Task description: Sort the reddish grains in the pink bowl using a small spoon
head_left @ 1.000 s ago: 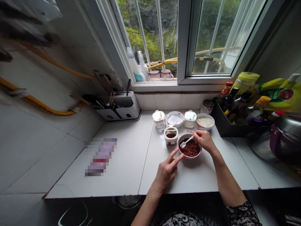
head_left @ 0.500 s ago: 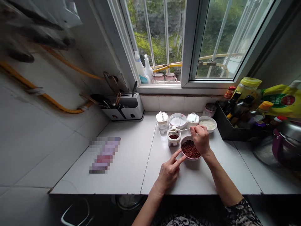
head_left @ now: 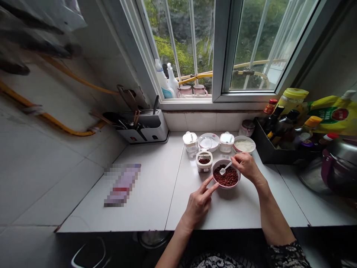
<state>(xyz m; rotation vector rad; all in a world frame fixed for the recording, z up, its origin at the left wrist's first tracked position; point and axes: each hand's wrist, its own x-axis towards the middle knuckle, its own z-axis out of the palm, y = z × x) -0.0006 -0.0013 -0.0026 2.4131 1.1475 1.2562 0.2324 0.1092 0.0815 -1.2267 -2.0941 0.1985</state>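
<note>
A bowl (head_left: 231, 185) with a pinkish outside holds small dark red grains (head_left: 228, 178) that look like Sichuan peppercorns. Pinched in my right hand (head_left: 247, 166) is a small white spoon (head_left: 223, 171), its head over the grains inside the bowl. My left hand (head_left: 199, 204) has two fingers stretched out against the bowl's near left side; its other fingers are curled. Just left of the bowl stands a seasoning jar (head_left: 204, 168) with its clear lid raised and some of the same grains inside.
Behind are two white-lidded jars (head_left: 190, 138) (head_left: 227, 139), a white dish (head_left: 214, 138) and a bowl of white granules (head_left: 244, 144). A black box of bottles (head_left: 275, 150) and a metal pot (head_left: 309, 182) stand right. A utensil holder (head_left: 152, 130) and a blurred-out purple item (head_left: 124, 186) lie left.
My right hand has brought the spoon from above the open jar down and right, over the bowl. My left hand stays at the bowl's rim. The view has shifted slightly.
</note>
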